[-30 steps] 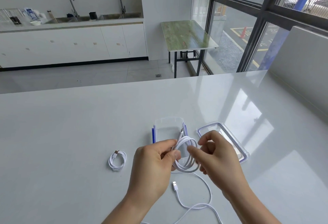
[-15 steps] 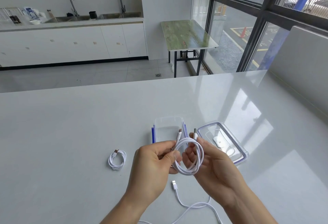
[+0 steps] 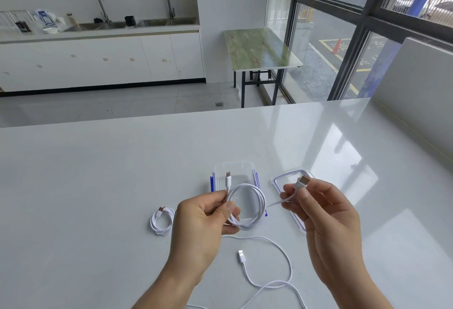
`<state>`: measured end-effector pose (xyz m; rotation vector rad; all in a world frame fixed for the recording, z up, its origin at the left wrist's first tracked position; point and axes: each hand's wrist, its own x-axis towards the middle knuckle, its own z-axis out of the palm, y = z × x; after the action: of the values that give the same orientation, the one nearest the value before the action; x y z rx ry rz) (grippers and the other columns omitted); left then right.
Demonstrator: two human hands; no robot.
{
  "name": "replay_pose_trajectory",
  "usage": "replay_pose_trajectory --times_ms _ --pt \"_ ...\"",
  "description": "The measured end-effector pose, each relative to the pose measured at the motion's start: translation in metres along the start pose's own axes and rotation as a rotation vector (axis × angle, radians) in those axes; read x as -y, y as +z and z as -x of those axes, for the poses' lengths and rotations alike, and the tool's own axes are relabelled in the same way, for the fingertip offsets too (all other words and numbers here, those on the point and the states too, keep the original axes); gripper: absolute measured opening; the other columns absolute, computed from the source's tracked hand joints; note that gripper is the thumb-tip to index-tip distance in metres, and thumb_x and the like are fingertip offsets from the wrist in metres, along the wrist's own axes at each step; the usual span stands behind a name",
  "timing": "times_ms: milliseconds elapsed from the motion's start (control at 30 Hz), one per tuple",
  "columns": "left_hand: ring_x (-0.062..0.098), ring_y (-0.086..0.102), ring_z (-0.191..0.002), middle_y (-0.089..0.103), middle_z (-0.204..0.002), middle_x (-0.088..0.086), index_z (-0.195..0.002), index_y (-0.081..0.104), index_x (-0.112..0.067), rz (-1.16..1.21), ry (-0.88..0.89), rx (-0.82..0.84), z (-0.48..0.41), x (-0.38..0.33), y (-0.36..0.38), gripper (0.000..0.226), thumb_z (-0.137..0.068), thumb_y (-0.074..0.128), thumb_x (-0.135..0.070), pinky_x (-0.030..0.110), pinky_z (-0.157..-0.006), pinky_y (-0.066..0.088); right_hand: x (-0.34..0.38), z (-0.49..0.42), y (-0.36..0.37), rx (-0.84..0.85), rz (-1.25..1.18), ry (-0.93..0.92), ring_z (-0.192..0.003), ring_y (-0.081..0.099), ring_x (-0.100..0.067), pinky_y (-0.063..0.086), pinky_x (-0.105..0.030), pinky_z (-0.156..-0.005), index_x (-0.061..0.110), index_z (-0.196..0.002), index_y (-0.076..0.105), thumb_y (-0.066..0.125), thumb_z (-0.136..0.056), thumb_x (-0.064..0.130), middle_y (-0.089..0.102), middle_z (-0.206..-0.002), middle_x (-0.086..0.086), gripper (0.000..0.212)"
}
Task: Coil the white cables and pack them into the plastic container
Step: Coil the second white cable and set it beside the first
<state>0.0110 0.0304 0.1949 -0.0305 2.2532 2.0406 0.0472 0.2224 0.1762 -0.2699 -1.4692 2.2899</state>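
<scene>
Cable coil (image 3: 247, 207): left hand (image 3: 198, 225) grip pinches loops, right hand (image 3: 318, 213) grip pinches plug (image 3: 302, 182); wrap the seemingly short tail (image 3: 274, 203) snugly.

Bright daylight from the right; a clear picture, bent at the edges.
Daylight comes through the tall black-framed windows (image 3: 343, 39) and lays pale, window-shaped glare over the right half of the glossy white tabletop (image 3: 98, 186), where shadows are faint and soft-edged. The left hand (image 3: 201, 225), the right hand (image 3: 326, 220) and the thin white cable (image 3: 262, 202) between them look sharp. The long white kitchen counter (image 3: 98, 36) at the back is slightly soft. The window frames lean, the tabletop's far edge bows, and the view outside washes out at top right.
</scene>
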Motion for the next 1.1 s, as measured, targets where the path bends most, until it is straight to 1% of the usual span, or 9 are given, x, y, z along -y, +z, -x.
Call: replay_pose_trajectory --times_ms 267,367,467,633,700,800,900,967,1100 --pt "0.020 0.066 -0.057 0.072 -0.066 0.008 -0.075 0.075 -0.021 -0.150 0.049 -0.015 -0.004 0.003 0.007 0.025 -0.088 0.066 -0.002 0.037 -0.063 0.064 0.018 0.004 0.002 0.419 0.790 -0.349 -0.070 0.068 -0.015 0.050 -0.016 -0.067 0.028 -0.088 0.081 0.086 -0.075 0.012 0.072 -0.080 0.006 0.021" --pt "0.026 0.070 -0.063 0.073 -0.066 0.001 -0.073 0.075 -0.041 -0.191 0.069 0.003 0.001 0.005 0.013 0.041 -0.089 0.067 -0.004 0.027 -0.064 0.063 0.007 0.005 0.014 0.325 0.910 -0.183 -0.065 0.066 -0.011 0.050 -0.017 -0.061 0.032 -0.079 0.073 0.089 -0.070 0.012 0.069 -0.072 0.010 0.027" --pt "0.018 0.072 -0.062 0.072 -0.066 -0.007 -0.081 0.073 -0.036 -0.231 0.125 0.011 0.007 0.006 0.016 0.029 -0.088 0.067 -0.008 0.022 -0.064 0.061 -0.008 0.005 0.017 0.156 0.968 -0.139 -0.060 0.060 -0.010 0.046 -0.018 -0.055 0.033 -0.078 0.058 0.087 -0.069 0.019 0.062 -0.067 0.009 0.034" --pt "0.009 0.072 -0.062 0.075 -0.070 -0.011 -0.076 0.071 -0.056 -0.218 0.085 0.068 0.009 0.009 0.015 0.051 -0.090 0.066 -0.007 0.024 -0.064 0.062 -0.021 0.000 0.020 0.129 1.014 -0.083 -0.073 0.062 -0.005 0.047 -0.021 -0.061 0.043 -0.114 0.055 0.074 -0.082 0.030 0.065 -0.094 0.022 0.039" --pt "0.012 0.072 -0.064 0.076 -0.071 -0.008 -0.079 0.075 -0.050 -0.157 0.051 0.091 0.008 0.009 0.016 0.047 -0.091 0.066 -0.006 0.025 -0.064 0.062 -0.021 -0.005 0.021 0.205 0.949 0.044 -0.070 0.064 -0.005 0.053 -0.025 -0.065 0.041 -0.116 0.057 0.066 -0.089 0.026 0.073 -0.083 0.018 0.032" --pt "0.015 0.072 -0.066 0.077 -0.071 -0.004 -0.082 0.079 -0.041 -0.092 -0.001 0.115 0.006 0.010 0.015 0.041 -0.091 0.065 -0.003 0.028 -0.061 0.062 -0.018 -0.007 0.023 0.216 0.452 0.330 -0.066 0.066 -0.019 0.056 -0.029 -0.067 0.023 -0.102 0.071 0.067 -0.084 0.013 0.077 -0.079 -0.003 0.021" --pt "0.015 0.071 -0.061 0.076 -0.068 0.000 -0.085 0.080 -0.032 -0.046 -0.043 0.130 0.003 0.011 0.013 0.035 -0.092 0.064 -0.002 0.030 -0.060 0.062 -0.016 -0.010 0.019 0.197 0.078 0.506 -0.073 0.065 -0.028 0.056 -0.040 -0.074 0.008 -0.103 0.071 0.072 -0.074 0.009 0.074 -0.086 -0.017 0.029" --pt "0.015 0.069 -0.058 0.075 -0.068 0.003 -0.083 0.081 -0.031 -0.010 -0.078 0.110 0.001 0.013 0.011 0.035 -0.092 0.064 -0.001 0.028 -0.058 0.060 -0.017 -0.012 0.016 0.149 -0.022 0.545 -0.076 0.066 -0.028 0.054 -0.038 -0.072 0.006 -0.107 0.070 0.071 -0.082 0.011 0.074 -0.089 -0.017 0.025" --pt "0.019 0.069 -0.057 0.075 -0.070 0.008 -0.083 0.081 -0.024 0.050 -0.129 0.091 -0.001 0.018 0.011 0.030 -0.092 0.064 0.000 0.027 -0.059 0.060 -0.023 -0.013 0.014 0.018 0.018 0.380 -0.070 0.068 -0.024 0.054 -0.031 -0.065 0.010 -0.112 0.063 0.069 -0.088 0.006 0.075 -0.087 -0.018 0.025"
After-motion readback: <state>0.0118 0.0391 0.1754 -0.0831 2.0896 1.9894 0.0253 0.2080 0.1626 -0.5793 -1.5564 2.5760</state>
